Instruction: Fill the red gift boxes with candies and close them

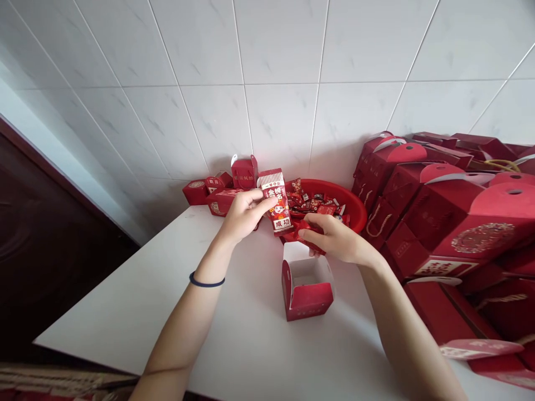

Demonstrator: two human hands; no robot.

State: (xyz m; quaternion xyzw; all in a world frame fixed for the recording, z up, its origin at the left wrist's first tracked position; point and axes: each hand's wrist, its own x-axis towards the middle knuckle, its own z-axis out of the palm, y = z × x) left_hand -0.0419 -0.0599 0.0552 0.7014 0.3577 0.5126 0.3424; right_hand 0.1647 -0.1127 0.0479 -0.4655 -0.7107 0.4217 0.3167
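Observation:
My left hand (243, 214) is closed on a tall red and white carton (276, 201), held upright above the white table (234, 340). My right hand (334, 238) is closed on a small red wrapped item (301, 228), just over an open red gift box (307, 281) with a white inside. The open box stands on the table below both hands. Behind the hands sits a red basin (351, 200) holding several red wrapped sweets.
Several small red boxes (217, 192) lie at the table's far end by the white tiled wall. A large pile of red gift bags and boxes (455, 223) fills the right side. A dark door (37, 239) is on the left, past the table's edge.

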